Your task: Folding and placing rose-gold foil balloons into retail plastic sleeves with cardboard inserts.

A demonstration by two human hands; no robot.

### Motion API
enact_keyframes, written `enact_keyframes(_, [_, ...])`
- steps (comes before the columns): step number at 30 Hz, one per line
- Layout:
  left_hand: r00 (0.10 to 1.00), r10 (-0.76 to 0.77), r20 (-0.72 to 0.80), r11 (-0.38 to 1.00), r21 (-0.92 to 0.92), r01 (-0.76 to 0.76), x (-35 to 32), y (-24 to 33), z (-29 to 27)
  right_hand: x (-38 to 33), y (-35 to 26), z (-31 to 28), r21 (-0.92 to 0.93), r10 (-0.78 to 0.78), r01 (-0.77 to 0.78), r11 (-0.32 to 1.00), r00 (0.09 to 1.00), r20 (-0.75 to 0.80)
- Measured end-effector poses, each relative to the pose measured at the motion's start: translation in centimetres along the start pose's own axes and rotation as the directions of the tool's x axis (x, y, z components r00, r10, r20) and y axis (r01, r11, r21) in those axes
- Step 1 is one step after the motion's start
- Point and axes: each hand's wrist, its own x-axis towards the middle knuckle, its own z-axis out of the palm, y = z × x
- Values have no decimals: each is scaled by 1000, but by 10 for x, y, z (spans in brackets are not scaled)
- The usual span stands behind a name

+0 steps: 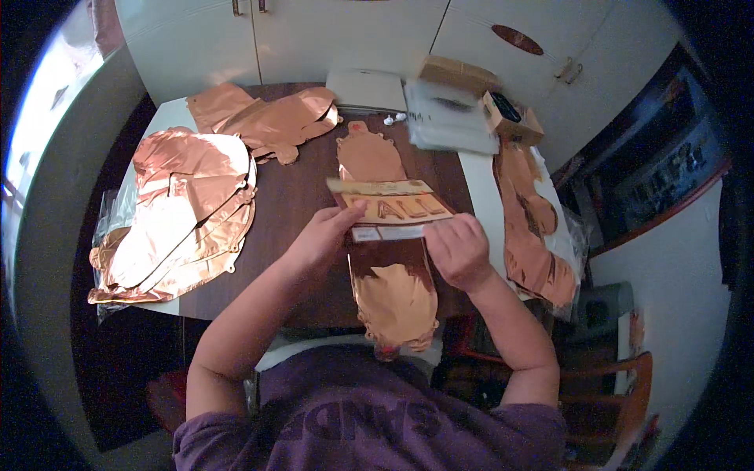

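Between my two hands, above the middle of the table, is a printed card (402, 209) with gold balloon letters pictured on it. My left hand (327, 234) pinches its left side, the thumb lying over the front. Closed on the lower right corner is my right hand (458, 250). Below the card a flat copper-coloured foil balloon (394, 290) stretches from mid-table to the near edge, where its end reaches my body. The card covers its middle, so I cannot tell whether it is one piece.
Uninflated copper foil balloons (184, 212) are piled at the left, with more foil (275, 118) behind them. Another foil balloon (526, 228) lies along the right. At the back are clear plastic packets (448, 118), a small cardboard box (512, 118) and a white flat case (365, 90).
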Motion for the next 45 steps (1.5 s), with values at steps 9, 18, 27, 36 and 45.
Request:
enact_keyframes(9, [962, 228, -151, 659, 751, -39, 25, 8, -27, -6, 8, 3, 46, 49, -52, 998, 996, 76])
enact_keyframes(18, [677, 519, 522, -354, 852, -386, 6, -36, -59, -37, 2, 1, 247, 16, -159, 956, 868, 496])
enact_keyframes(27, [796, 256, 549, -277, 830, -484, -16, -39, -63, -49, -50, -46, 459, -115, -368, 809, 667, 736])
enact_keyframes(36, [763, 206, 612, -259, 787, -561, -24, -45, -63, -84, -83, -17, 288, 91, -142, 947, 979, 184])
enact_keyframes(45, [719, 135, 682, -271, 724, -635, -63, -50, -43, -82, -76, -23, 451, 129, -168, 876, 985, 117])
